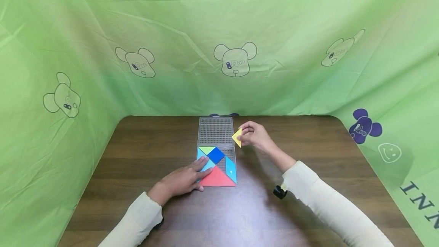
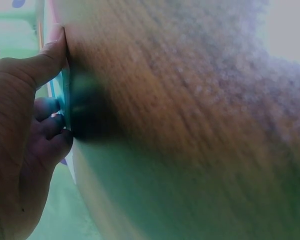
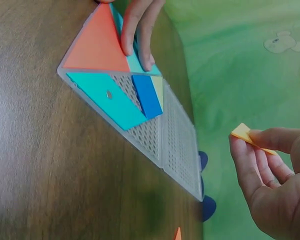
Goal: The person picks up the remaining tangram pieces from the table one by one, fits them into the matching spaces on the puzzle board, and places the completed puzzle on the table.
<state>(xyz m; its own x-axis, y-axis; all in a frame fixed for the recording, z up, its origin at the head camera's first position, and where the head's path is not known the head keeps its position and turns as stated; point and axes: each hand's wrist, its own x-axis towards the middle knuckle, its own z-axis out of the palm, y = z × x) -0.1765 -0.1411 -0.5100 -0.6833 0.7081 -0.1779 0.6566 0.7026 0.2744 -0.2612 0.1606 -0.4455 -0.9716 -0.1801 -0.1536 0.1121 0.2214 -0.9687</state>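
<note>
A clear hinged tangram case [image 1: 215, 130] lies unfolded on the table, its near half holding flat coloured pieces. Among them are a red triangle [image 1: 218, 178], a blue square [image 1: 216, 155], a cyan parallelogram [image 1: 231, 170], a lime triangle [image 1: 207, 150] and light-blue triangles [image 1: 208, 165]. My left hand [image 1: 185, 178] rests on the case's left side, extended fingers on the light-blue pieces and thumb [image 2: 50, 62] at the near edge. Above the table, right of the far half, my right hand [image 1: 255, 136] pinches a yellow triangle [image 1: 237, 137] between thumb and fingers.
An orange piece [image 3: 178, 234] shows partly at the bottom of the right wrist view, on the wooden table [image 1: 154, 140]. Green fabric [image 1: 181, 79] with bear-head prints hangs behind the table and at both sides.
</note>
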